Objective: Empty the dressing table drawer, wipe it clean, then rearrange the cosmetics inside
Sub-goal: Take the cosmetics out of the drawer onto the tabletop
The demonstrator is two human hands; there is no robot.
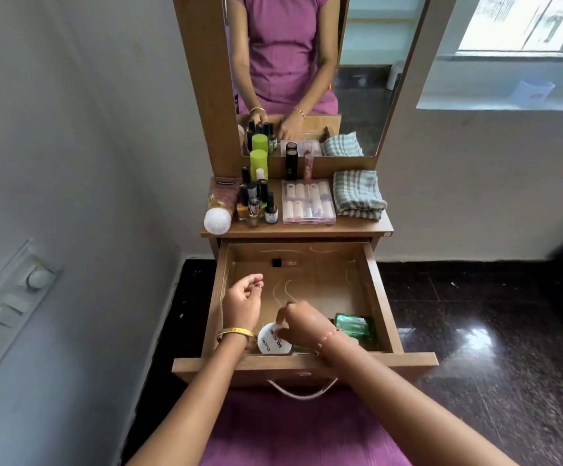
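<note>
Both forearms are extended forward and converge. The left hand (242, 302) is held raised, its fingers (255, 280) loosely curled with nothing gripped. The right hand (302, 322) is turned palm down, fingers bent downward; their contact cannot be determined.

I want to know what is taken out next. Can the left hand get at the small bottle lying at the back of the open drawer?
Probably yes. The left hand hovers inside the drawer, and only bare drawer floor lies between it and the small bottle. It seems to pinch something tiny already, though.
</note>
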